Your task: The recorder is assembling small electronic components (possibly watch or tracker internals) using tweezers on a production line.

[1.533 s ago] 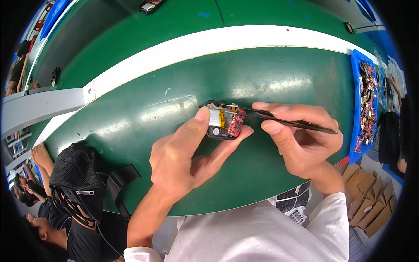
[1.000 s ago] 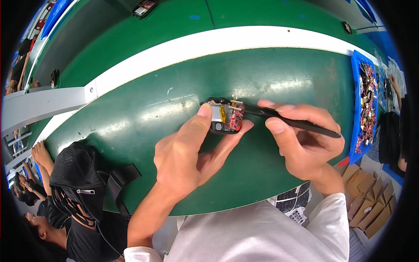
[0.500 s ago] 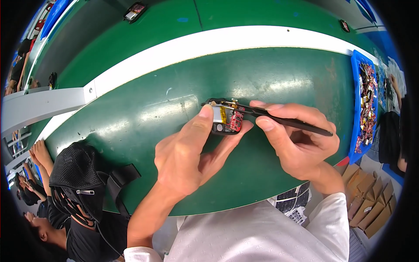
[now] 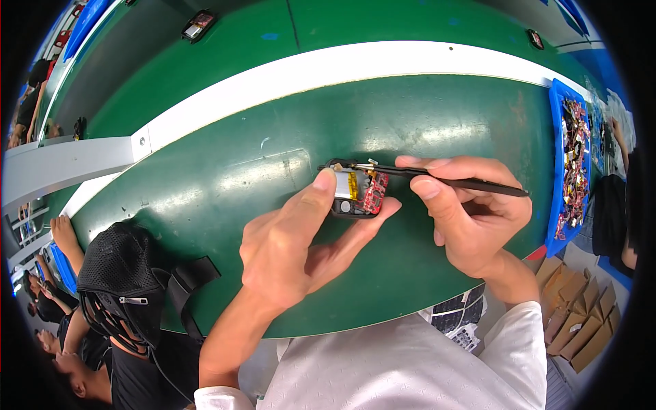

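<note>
My left hand (image 4: pixel 290 242) grips a small black plastic device housing (image 4: pixel 344 207) between thumb and fingers, above the green table. Inside the housing lie a silver battery cell (image 4: pixel 344 184) with yellow tape and a red circuit board (image 4: pixel 375 192). My right hand (image 4: pixel 478 212) is closed on black tweezers (image 4: pixel 471 182), held like a pen. Their tips reach the upper edge of the housing, near the thumb of my left hand and a small metallic part (image 4: pixel 369 164). Whether the tips pinch anything is too small to tell.
A blue tray (image 4: pixel 557 205) full of small circuit boards stands at the right. Beyond the white rail (image 4: pixel 383 56), a green conveyor belt carries similar devices (image 4: pixel 199 25). A black mesh bag (image 4: pixel 119 266) lies at the left, near other people. Cardboard pieces (image 4: pixel 577 314) stand lower right.
The housing has shifted slightly down and right in my left hand. The tweezers now lie flatter, their rear end raised. Devices on the belt have moved left.
</note>
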